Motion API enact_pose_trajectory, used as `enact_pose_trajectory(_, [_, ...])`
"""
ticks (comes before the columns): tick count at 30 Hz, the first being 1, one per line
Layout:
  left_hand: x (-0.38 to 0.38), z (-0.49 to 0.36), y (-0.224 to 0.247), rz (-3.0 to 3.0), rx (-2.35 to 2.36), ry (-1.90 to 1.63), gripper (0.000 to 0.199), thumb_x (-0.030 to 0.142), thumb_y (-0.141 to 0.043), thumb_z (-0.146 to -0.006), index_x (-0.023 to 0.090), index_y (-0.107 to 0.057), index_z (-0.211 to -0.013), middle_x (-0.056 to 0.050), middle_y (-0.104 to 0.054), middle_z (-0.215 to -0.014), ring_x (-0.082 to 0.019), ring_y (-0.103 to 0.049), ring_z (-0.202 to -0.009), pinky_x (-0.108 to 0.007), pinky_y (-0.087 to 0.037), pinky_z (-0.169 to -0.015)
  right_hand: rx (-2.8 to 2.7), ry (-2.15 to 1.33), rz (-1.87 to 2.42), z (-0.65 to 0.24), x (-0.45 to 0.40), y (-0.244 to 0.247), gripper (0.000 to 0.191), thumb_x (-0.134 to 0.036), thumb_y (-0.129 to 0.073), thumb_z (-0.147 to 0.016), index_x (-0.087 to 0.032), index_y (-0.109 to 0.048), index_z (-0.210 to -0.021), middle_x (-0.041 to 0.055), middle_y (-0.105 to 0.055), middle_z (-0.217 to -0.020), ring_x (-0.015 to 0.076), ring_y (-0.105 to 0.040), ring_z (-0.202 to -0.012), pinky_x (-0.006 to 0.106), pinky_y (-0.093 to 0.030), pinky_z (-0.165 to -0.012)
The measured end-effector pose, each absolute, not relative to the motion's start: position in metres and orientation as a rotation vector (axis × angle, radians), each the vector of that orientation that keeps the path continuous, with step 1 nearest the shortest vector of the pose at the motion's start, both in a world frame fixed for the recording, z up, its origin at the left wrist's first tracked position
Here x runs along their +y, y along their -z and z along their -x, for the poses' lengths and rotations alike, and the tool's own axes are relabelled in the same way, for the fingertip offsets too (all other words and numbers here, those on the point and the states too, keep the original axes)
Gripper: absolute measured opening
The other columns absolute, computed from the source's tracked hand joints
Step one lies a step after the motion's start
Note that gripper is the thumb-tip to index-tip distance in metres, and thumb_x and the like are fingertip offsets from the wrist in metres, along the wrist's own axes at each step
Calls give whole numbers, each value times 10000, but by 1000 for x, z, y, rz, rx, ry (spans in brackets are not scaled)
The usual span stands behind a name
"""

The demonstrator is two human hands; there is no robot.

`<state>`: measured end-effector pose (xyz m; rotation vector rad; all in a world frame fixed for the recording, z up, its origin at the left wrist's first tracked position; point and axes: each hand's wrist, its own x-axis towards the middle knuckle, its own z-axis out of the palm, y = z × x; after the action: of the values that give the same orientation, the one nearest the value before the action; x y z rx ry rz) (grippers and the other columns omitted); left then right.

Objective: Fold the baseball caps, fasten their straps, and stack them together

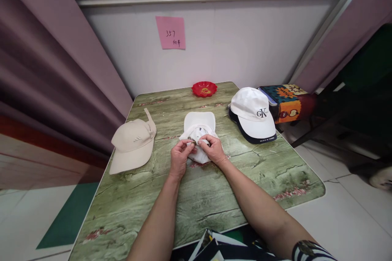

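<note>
Inward, left hand (179, 157), right hand (214, 149), pinching cap (199, 127)

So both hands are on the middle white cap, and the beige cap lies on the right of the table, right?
Not quite: the beige cap lies on the left of the table, as the head view shows. The left hand and right hand are indeed on the middle white cap.

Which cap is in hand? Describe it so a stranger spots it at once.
Find the green table, then look between the beige cap and the GK cap. There the left hand and right hand hold the white cap. Only its brim points to the far side.
</note>
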<state>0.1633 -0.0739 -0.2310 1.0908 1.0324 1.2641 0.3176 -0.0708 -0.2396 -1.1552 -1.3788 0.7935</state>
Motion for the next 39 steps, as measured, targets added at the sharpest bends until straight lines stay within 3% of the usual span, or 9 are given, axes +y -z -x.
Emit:
enact_pose_trajectory(9, [-75,-165,231,-1096,1066,-1229,329,374,-782,-698,157,-674,-921,-16,-699,-647,-151,-645,-582,-249,-492,-624,-1464,-797,1149,-319,-71,238,240,-407,-619,-813,-182,-674,-753,-14,-621,-646,138,-531,-613,241,-416,-614])
enact_pose_trajectory(32, [-77,-166,227,-1119,1088,-1197,311,382,-777,-697,156,-681,-889,-21,-696,-639,-156,-642,-577,-247,-489,-600,-1449,-783,1095,-319,-74,235,182,-325,-563,-833,-183,-643,-754,-2,-635,-680,150,-587,-666,257,-454,-683])
enact_pose_trajectory(39, [-78,-166,224,-1139,1030,-1202,279,394,-731,-746,164,-710,-903,-34,-710,-731,-154,-639,-636,-261,-506,-657,-1493,-815,1117,-320,-73,237,336,-438,-710,-766,-205,-684,-1007,47,-715,-965,203,-652,-902,291,-498,-787])
